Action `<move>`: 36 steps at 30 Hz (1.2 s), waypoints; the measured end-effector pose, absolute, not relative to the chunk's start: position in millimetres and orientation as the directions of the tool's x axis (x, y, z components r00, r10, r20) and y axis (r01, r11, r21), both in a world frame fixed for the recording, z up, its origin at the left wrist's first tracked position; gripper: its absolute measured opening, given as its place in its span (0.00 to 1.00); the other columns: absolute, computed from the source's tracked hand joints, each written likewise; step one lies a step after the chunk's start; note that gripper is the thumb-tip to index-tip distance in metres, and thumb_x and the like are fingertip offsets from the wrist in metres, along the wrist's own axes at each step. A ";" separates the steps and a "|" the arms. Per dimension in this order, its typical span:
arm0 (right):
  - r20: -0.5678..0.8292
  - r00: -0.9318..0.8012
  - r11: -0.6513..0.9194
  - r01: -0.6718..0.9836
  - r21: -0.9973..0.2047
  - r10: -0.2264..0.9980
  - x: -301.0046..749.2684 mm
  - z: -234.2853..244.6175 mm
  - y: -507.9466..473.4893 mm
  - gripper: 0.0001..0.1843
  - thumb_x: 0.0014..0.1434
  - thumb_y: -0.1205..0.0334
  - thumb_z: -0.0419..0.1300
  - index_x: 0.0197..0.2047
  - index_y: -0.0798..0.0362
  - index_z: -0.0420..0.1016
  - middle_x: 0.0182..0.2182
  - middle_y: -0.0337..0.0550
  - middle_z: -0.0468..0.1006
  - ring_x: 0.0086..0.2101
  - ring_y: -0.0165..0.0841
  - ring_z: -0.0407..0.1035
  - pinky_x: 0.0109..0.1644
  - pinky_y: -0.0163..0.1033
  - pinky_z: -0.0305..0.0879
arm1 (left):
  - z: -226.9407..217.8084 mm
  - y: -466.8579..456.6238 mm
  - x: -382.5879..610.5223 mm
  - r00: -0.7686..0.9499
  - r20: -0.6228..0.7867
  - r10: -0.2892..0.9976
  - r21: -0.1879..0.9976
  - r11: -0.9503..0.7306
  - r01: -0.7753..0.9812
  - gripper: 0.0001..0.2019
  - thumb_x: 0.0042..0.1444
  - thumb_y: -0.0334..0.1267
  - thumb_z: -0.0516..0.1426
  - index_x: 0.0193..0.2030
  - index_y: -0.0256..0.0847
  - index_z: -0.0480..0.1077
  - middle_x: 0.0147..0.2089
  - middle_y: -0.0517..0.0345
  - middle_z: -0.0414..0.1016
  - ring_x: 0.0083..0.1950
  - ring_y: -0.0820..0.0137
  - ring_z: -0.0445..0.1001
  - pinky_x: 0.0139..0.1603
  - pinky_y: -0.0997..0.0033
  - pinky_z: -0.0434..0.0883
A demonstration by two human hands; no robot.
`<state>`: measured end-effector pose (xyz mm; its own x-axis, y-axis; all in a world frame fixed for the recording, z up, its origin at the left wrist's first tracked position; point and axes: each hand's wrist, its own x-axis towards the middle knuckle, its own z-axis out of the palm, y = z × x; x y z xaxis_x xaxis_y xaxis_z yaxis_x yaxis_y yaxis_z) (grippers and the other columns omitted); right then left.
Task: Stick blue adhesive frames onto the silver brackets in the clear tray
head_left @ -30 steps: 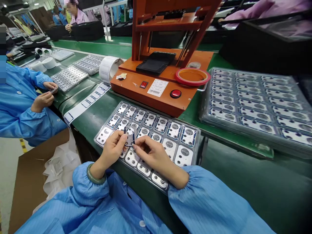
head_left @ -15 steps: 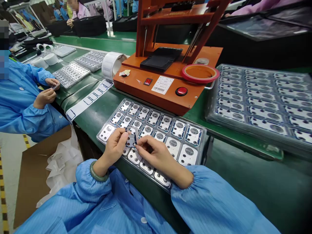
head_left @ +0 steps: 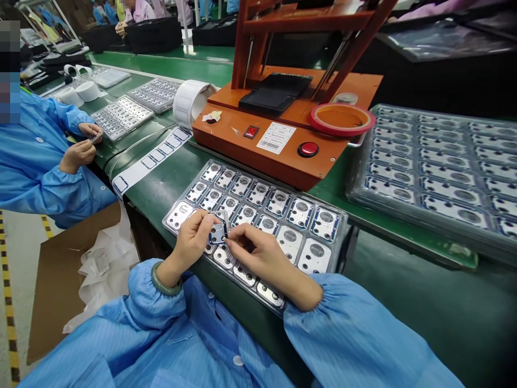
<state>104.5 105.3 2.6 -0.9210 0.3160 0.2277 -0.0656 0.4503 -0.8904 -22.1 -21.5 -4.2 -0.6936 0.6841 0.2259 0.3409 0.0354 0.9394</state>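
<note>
Between my two hands is a small rectangular metal plate (head_left: 217,233) with a blue border and round holes. My left hand (head_left: 191,240) grips its left side between thumb and fingers. At its right edge, my right hand (head_left: 258,250) pinches with thumb and forefinger, touching the blue border. Both hands hover over a clear plastic tray (head_left: 342,237) holding rows of similar silver plates, some with blue borders and some plain. Part of the tray's near-left rows is hidden by my hands.
Behind the tray stands an orange press (head_left: 242,153) with a red tape roll (head_left: 343,129) on it. A label roll (head_left: 188,102) trails a strip (head_left: 151,161) of blue frames. Stacked trays (head_left: 355,183) lie right. Left, a co-worker's hands (head_left: 78,153) work near a cardboard box (head_left: 52,285).
The view has shifted slightly, so the bench things sit a little differently in frame. The plate is tilted a little differently between my fingers; both hands keep their hold.
</note>
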 end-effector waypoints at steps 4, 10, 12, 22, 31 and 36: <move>0.205 -0.937 0.447 -0.060 -0.893 0.284 105.1 2.9 104.4 0.04 0.60 0.61 0.56 0.34 0.51 0.68 0.22 0.36 0.69 0.22 0.27 0.62 0.26 0.33 0.60 | -3.5 -21.4 -21.6 -0.708 0.277 0.650 0.926 0.017 0.377 0.17 0.64 0.49 0.49 0.34 0.41 0.72 0.31 0.59 0.71 0.33 0.71 0.68 0.37 0.71 0.66; 0.199 -0.935 0.447 -0.050 -0.893 0.293 104.6 3.5 103.6 0.04 0.60 0.61 0.56 0.34 0.51 0.68 0.21 0.35 0.68 0.22 0.27 0.62 0.26 0.33 0.59 | -3.6 -22.5 -21.5 -0.688 0.298 0.662 0.916 0.005 0.402 0.17 0.64 0.48 0.48 0.34 0.41 0.71 0.30 0.60 0.70 0.32 0.72 0.68 0.36 0.72 0.66; 0.194 -0.934 0.433 -0.048 -0.900 0.300 104.1 4.1 103.7 0.04 0.60 0.61 0.56 0.34 0.51 0.68 0.21 0.35 0.68 0.22 0.27 0.62 0.26 0.33 0.59 | -3.5 -22.6 -21.0 -0.679 0.305 0.668 0.914 -0.004 0.406 0.16 0.64 0.48 0.49 0.35 0.41 0.71 0.30 0.60 0.70 0.31 0.73 0.67 0.35 0.72 0.66; 0.194 -0.933 0.424 -0.050 -0.904 0.304 104.3 1.6 104.3 0.04 0.60 0.61 0.57 0.34 0.51 0.68 0.22 0.35 0.68 0.23 0.27 0.62 0.27 0.33 0.59 | -7.9 -24.0 -19.7 -0.692 0.315 0.649 0.916 -0.016 0.401 0.17 0.65 0.49 0.48 0.38 0.40 0.72 0.32 0.58 0.72 0.33 0.71 0.69 0.37 0.71 0.67; 0.194 -0.938 0.441 -0.051 -0.896 0.286 105.7 0.3 104.5 0.03 0.60 0.63 0.57 0.35 0.52 0.68 0.22 0.34 0.67 0.22 0.26 0.61 0.27 0.32 0.58 | -8.0 -22.0 -19.5 -0.721 0.291 0.629 0.920 0.023 0.392 0.18 0.65 0.48 0.47 0.35 0.40 0.71 0.32 0.58 0.73 0.34 0.70 0.70 0.38 0.71 0.67; 0.195 -0.936 0.424 -0.056 -0.904 0.293 105.8 1.1 104.3 0.03 0.60 0.63 0.57 0.34 0.53 0.68 0.22 0.34 0.67 0.22 0.25 0.60 0.26 0.32 0.58 | -12.0 -24.2 -18.4 -0.715 0.238 0.657 0.958 -0.037 0.284 0.20 0.65 0.49 0.44 0.37 0.40 0.71 0.33 0.56 0.72 0.35 0.69 0.70 0.36 0.70 0.66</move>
<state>105.8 104.3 1.1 -0.9360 0.2927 0.1954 -0.0563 0.4237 -0.9041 -18.4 -24.2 -12.0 -0.7152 0.6572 0.2378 0.2843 -0.0372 0.9580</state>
